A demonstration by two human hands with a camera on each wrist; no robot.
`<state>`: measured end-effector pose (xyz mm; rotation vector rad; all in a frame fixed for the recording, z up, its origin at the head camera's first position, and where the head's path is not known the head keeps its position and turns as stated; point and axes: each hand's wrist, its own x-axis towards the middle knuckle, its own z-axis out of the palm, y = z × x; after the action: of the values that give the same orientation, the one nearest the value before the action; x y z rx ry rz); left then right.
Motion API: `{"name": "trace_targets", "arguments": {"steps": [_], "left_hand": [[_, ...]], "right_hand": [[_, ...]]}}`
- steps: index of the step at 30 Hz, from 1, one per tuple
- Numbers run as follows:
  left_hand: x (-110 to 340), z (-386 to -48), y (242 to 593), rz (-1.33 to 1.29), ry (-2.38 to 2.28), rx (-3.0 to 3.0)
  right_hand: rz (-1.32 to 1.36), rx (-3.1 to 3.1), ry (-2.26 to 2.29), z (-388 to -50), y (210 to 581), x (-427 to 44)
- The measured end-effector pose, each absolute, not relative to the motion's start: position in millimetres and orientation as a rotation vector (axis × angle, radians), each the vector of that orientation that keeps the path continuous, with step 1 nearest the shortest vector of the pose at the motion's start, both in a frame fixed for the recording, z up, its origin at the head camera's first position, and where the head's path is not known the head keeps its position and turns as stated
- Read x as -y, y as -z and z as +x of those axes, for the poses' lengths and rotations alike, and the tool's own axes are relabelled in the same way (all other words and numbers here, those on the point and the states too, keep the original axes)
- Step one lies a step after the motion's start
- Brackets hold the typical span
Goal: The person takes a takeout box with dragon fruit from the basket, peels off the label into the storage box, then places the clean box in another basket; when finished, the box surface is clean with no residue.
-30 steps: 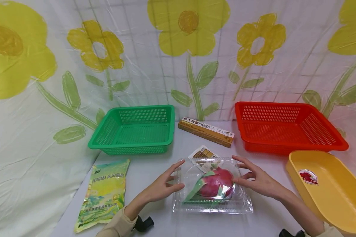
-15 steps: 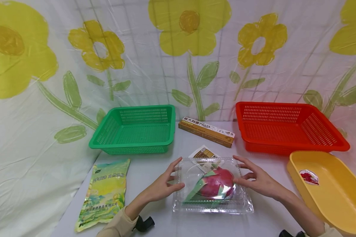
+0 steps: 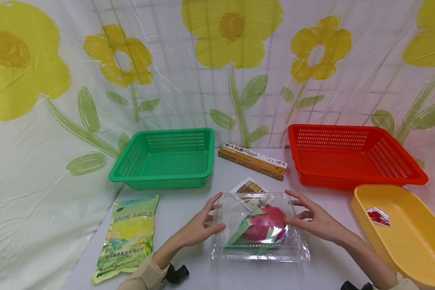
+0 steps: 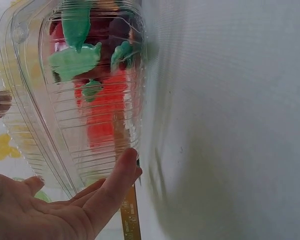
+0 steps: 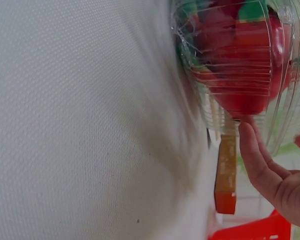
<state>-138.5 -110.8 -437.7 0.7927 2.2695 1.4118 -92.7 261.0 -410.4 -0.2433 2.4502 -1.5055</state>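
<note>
A clear plastic clamshell box (image 3: 224,209) with a pink dragon fruit (image 3: 264,223) inside sits at the middle of the table in the head view. My left hand (image 3: 197,227) grips its left side, the thumb on the lid's edge and the index finger reaching the far left corner. On the opposite side my right hand (image 3: 317,219) holds it the same way. Both wrist views show fingers against the ribbed side walls of the box (image 4: 65,115). The dragon fruit's green tips (image 5: 252,10) show through the plastic. Whether the box's base touches the table is unclear.
Behind the box lie a brown-and-white packet (image 3: 248,185), partly under its rim, and a pasta carton (image 3: 251,161). A green basket (image 3: 163,181) and a red basket (image 3: 355,179) stand at the back. A yellow-green bag (image 3: 127,237) lies left; a yellow tub (image 3: 413,237) stands right.
The left index finger has shifted slightly toward the box's far corner. Otherwise the hands and box keep the same place.
</note>
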Motion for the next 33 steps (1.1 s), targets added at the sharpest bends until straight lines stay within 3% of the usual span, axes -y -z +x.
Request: {"name": "trace_targets", "arguments": {"steps": [14,33], "left_hand": [[109.0,-136.9,436.8,0.779,-1.445,-2.285],[106.1,-141.8,443.6,1.130,-1.451,-2.440]], "right_hand": [[-0.231,-2.450,1.496,-93.2,409.8,-261.0],[-0.216,-2.447,1.495,-94.4,410.8,-261.3]]}}
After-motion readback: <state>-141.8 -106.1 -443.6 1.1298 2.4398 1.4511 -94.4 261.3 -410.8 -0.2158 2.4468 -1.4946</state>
